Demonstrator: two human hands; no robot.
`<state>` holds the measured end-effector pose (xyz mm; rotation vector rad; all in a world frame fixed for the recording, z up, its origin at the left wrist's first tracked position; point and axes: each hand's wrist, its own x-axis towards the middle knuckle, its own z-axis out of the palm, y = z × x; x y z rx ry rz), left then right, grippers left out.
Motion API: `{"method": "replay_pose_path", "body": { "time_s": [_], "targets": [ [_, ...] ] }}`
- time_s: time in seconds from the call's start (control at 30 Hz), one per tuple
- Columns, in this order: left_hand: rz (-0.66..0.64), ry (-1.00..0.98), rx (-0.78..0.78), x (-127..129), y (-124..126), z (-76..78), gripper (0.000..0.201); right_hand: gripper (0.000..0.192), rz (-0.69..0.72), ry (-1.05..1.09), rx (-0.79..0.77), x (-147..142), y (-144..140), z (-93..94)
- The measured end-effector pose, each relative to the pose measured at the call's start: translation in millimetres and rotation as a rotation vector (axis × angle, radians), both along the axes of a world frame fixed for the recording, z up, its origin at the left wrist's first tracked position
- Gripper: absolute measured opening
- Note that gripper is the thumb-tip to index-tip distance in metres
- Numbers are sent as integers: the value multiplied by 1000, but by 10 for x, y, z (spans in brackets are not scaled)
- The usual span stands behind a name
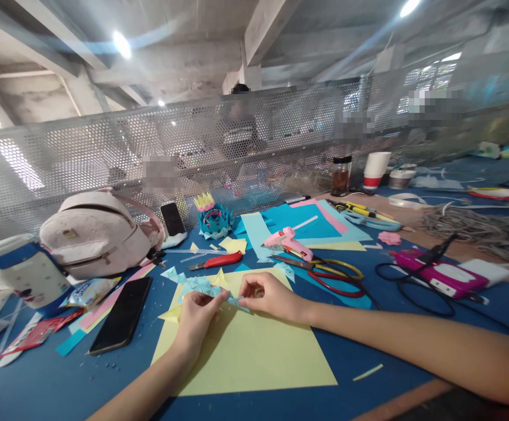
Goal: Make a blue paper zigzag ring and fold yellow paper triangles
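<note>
The folded paper strip lies left to right over the yellow sheet, pinched at its near-left end by the left hand and at its right end by the right hand, both closed on it.

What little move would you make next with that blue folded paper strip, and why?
Probably press the next fold flat. Both the left hand and the right hand pinch the folded blue paper strip just above the yellow sheet, with a yellow folded piece by the left fingers. The strip looks unfinished beside the paper crown farther back.
</note>
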<state>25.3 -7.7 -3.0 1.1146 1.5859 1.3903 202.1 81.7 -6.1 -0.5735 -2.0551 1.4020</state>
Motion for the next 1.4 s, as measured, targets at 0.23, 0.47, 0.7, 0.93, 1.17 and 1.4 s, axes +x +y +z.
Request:
{"method": "replay_pose_path", "body": {
  "time_s": [0.23,0.47,0.7,0.93,1.17,1.4],
  "targets": [
    [8,-20,11,19,1,23,51,26,9,-13,-14,-3,5,-15],
    [32,-39,19,45,-23,20,51,26,2,-12,-3,-3,11,-21],
    [44,-51,11,52,-2,-5,50,27,-9,-15,6,12,5,9],
    [47,-41,3,53,-15,6,52,38,-14,-3,-1,19,-10,39],
    [60,-25,10,67,-24,14,49,37,-13,-11,10,10,-8,11],
    [73,1,3,66,-1,-7,52,32,-11,-25,38,7,-33,28]
  ]
}}
